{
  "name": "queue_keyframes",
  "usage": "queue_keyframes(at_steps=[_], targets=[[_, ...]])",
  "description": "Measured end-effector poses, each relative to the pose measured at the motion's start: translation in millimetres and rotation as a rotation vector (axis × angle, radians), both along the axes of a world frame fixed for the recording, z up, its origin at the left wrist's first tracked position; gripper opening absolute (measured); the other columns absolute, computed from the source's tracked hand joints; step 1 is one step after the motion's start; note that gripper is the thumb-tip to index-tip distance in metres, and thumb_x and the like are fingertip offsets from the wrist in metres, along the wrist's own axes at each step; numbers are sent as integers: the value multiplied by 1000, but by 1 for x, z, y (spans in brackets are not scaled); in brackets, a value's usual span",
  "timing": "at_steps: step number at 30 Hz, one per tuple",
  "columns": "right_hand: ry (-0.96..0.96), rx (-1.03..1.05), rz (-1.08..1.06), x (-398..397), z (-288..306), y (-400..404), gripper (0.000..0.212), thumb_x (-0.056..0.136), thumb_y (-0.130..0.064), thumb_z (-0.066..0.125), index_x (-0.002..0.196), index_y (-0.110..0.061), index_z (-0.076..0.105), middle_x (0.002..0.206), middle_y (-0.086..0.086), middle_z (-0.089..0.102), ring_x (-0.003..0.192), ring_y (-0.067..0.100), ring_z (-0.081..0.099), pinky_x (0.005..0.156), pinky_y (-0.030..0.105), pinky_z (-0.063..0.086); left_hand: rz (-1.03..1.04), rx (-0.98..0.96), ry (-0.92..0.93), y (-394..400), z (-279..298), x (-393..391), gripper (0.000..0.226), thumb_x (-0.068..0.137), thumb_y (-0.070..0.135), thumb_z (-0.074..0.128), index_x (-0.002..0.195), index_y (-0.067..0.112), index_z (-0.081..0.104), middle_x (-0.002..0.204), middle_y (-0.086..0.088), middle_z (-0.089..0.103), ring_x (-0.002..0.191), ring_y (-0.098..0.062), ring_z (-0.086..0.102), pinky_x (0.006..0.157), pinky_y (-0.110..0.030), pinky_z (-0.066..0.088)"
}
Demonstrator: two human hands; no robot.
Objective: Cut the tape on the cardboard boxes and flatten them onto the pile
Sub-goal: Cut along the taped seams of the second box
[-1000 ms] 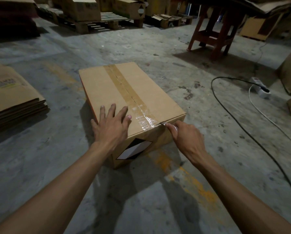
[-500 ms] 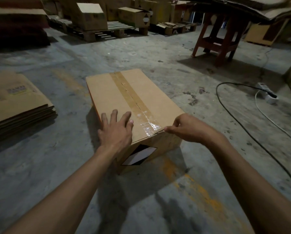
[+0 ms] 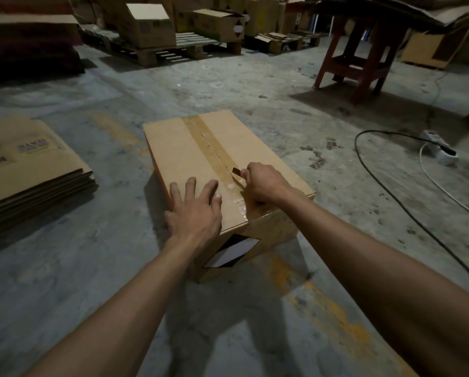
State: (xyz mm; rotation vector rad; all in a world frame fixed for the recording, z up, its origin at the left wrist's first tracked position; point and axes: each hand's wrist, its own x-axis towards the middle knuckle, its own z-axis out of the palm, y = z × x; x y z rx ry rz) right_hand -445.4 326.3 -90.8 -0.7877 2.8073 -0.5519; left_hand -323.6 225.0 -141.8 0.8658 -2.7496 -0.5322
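Note:
A closed cardboard box (image 3: 260, 148) stands on the concrete floor in front of me, with brown tape (image 3: 203, 137) running along its top seam. My left hand (image 3: 195, 210) presses flat on the near left part of the lid, fingers spread. My right hand (image 3: 266, 183) grips a small cutter (image 3: 237, 172) whose blade sits in the tape line near the box's front half. The tape looks split behind the blade. A pile of flattened boxes (image 3: 29, 172) lies on the floor to the left.
A black cable (image 3: 385, 191) and a white power strip (image 3: 443, 151) lie on the floor to the right. A red wooden stool (image 3: 361, 61) stands at the back right. Pallets with several cardboard boxes (image 3: 149, 25) line the back.
My right hand moved from the box's front top edge up onto the lid, bringing the cutter along the tape away from me. My left hand stayed pressed on the lid.

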Motion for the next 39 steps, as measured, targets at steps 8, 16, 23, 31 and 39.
queue_keyframes(at_steps=[8, 16, 23, 31, 39], targets=[[37, 87, -5, 1, -1, -16, 21, 97, -21, 45, 111, -12, 58, 108, 14, 62, 89, 30, 58, 77, 43, 51, -3, 9, 7, 0, -2, 0, 43, 101, 53, 22, 143, 47, 26, 158, 3, 14, 147, -33, -3, 105, -67, 31], [37, 214, 15, 13, 11, -18, 28, 93, -15, 51, 121, -11, 53, 118, 13, 59, 101, 31, 58, 79, 41, 48, 0, 6, 7, -1, -3, -1, 44, 101, 53, 22, 144, 47, 26, 159, 3, 12, 147, -33, -4, 106, -69, 28], [95, 282, 21, 30, -1, 8, 23, 91, -18, 52, 113, -12, 58, 106, 11, 61, 91, 30, 60, 71, 38, 47, 30, 25, 7, 3, -3, -4, 44, 102, 49, 23, 146, 46, 25, 161, 3, 9, 148, -32, -8, 106, -73, 22], [100, 233, -19, 48, -7, 35, 23, 93, -16, 43, 111, -11, 56, 105, 12, 60, 86, 29, 53, 70, 37, 41, 34, 103, -5, 12, 6, -6, 45, 104, 45, 24, 149, 46, 23, 163, 6, 4, 149, -25, -14, 104, -67, 28], [92, 168, -60, 87, -13, 74, 19, 95, -19, 42, 107, -10, 53, 102, 16, 59, 93, 38, 58, 77, 43, 50, 15, 110, -17, 13, 7, -6, 45, 105, 43, 24, 149, 44, 23, 163, 5, 4, 149, -27, -15, 103, -64, 31]])
